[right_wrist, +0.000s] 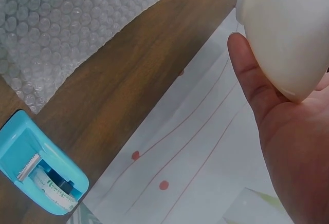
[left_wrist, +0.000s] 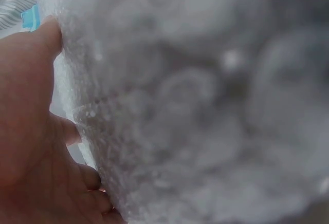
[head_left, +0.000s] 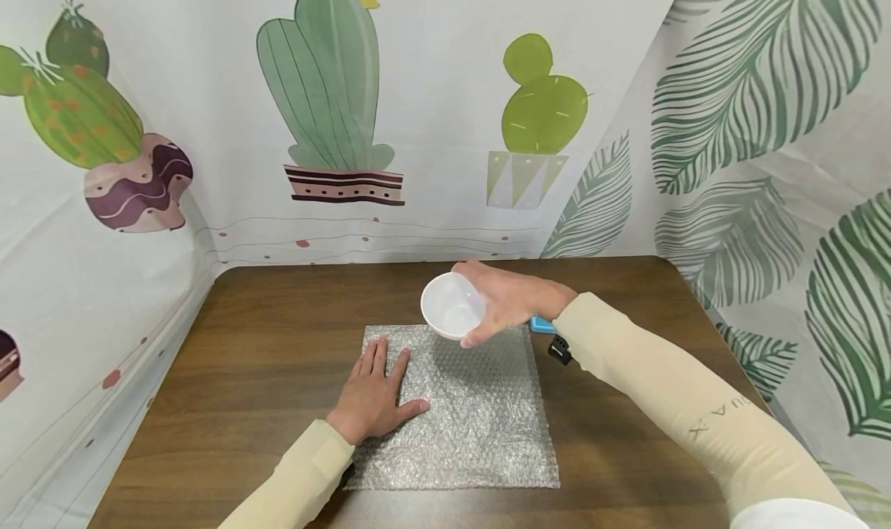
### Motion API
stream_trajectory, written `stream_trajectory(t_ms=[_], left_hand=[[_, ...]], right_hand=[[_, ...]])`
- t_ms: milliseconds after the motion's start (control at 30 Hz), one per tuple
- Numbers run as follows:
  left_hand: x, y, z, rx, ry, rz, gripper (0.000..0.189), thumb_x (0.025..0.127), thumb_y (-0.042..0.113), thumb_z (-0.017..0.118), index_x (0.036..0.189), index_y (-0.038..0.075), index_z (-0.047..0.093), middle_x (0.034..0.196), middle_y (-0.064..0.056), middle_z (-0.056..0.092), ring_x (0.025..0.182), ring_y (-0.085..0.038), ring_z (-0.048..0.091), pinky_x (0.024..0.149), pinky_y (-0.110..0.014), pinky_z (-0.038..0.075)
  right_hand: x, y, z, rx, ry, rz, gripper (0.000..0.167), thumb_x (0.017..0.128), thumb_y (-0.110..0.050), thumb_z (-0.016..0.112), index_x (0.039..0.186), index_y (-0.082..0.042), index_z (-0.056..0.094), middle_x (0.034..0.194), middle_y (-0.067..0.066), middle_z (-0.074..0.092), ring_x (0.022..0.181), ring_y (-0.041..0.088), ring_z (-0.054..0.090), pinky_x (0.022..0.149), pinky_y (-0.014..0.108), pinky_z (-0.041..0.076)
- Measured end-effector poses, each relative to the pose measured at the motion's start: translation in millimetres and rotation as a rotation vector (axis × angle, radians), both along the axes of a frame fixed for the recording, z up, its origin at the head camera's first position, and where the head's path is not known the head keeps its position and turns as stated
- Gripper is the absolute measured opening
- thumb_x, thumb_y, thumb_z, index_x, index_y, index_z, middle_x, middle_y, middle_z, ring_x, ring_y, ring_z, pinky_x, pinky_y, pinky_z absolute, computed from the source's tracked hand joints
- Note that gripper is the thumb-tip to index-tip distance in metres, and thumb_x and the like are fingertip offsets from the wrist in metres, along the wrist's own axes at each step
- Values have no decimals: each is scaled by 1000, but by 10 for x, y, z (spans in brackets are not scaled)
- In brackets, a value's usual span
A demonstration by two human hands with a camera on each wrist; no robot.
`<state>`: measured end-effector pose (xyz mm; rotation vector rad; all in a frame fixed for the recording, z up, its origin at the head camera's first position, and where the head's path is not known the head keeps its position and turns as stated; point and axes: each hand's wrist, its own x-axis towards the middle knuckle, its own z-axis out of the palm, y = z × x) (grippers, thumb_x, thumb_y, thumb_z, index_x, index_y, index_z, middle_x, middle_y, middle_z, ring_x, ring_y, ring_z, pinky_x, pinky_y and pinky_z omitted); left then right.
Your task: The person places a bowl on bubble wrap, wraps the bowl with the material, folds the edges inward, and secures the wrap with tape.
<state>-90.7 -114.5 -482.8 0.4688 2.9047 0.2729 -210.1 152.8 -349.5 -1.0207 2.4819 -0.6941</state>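
Observation:
A sheet of bubble wrap (head_left: 480, 428) lies flat on the wooden table. My left hand (head_left: 372, 397) rests on its left part, fingers spread and straight. Over the sheet's far edge, my right hand (head_left: 504, 293) grips a white bowl (head_left: 448, 308) by its side, the bowl tilted so its hollow inside faces the head camera. In the right wrist view the smooth outside of the bowl (right_wrist: 288, 29) shows, with fingers (right_wrist: 247, 70) curled round it. The left wrist view is mostly blurred bubble wrap (left_wrist: 169, 131) close to the lens.
A blue tape dispenser (right_wrist: 43, 165) with a roll of tape stands near the sheet's far right corner, partly hidden by the right arm in the head view. The brown table (head_left: 264, 359) ends at a cloth backdrop (head_left: 445, 127) printed with cacti and leaves.

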Motion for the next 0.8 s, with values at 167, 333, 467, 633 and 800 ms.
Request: stream_trajectory(t_ms=[167, 333, 467, 633, 800], left_hand=[[-2, 3, -3, -3, -7, 0, 93, 94, 70, 60, 161, 10, 39, 169, -34, 21, 159, -49, 20, 126, -60, 28], [-3, 7, 6, -2, -8, 3, 93, 94, 70, 60, 161, 10, 39, 169, -34, 21, 159, -49, 20, 126, -60, 28], [1, 9, 14, -3, -7, 3, 93, 94, 70, 61, 161, 10, 39, 168, -34, 21, 159, -49, 20, 126, -60, 29], [1, 9, 17, -6, -12, 4, 93, 94, 69, 61, 161, 10, 39, 169, -34, 21, 159, -49, 20, 126, -60, 29], [-1, 9, 11, -5, -18, 7, 93, 94, 70, 60, 162, 10, 38, 169, -33, 20, 160, -49, 19, 126, -60, 28]], right_hand=[[36, -8, 21, 3, -9, 9, 106, 64, -49, 96, 147, -14, 41, 134, 8, 51, 114, 22, 60, 98, 40, 54], [45, -5, 10, 0, -13, 20, 106, 64, -48, 96, 147, -14, 41, 134, 7, 51, 113, 21, 60, 98, 38, 54], [58, -5, 13, -11, -12, 33, 106, 64, -48, 96, 147, -13, 41, 134, 7, 51, 114, 22, 60, 98, 38, 54], [80, -14, 29, -18, -18, 41, 105, 64, -48, 95, 147, -13, 41, 136, 8, 50, 115, 22, 59, 97, 39, 54], [92, -15, 33, -20, -21, 44, 104, 64, -49, 96, 146, -13, 41, 135, 8, 51, 113, 22, 60, 97, 39, 54]])
